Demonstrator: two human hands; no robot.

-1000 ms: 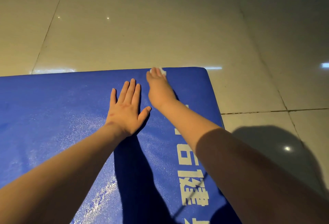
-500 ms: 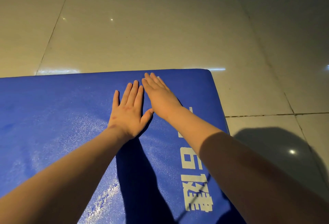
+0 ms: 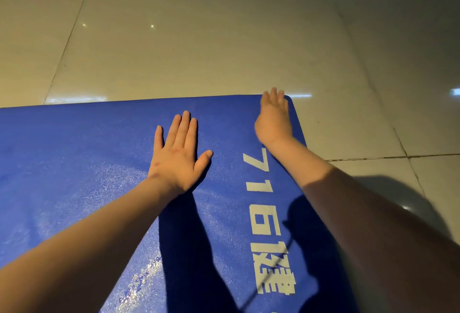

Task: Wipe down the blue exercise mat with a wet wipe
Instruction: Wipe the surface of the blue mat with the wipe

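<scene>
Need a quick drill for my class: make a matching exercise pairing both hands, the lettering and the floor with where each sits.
1 left hand
2 right hand
3 white lettering
4 tiled floor

A far right corner of the blue exercise mat
B glossy beige, beyond the mat
C flat on the mat, fingers straight
D printed along the mat's right side

Pairs: 1-C, 2-A, 3-D, 4-B
</scene>
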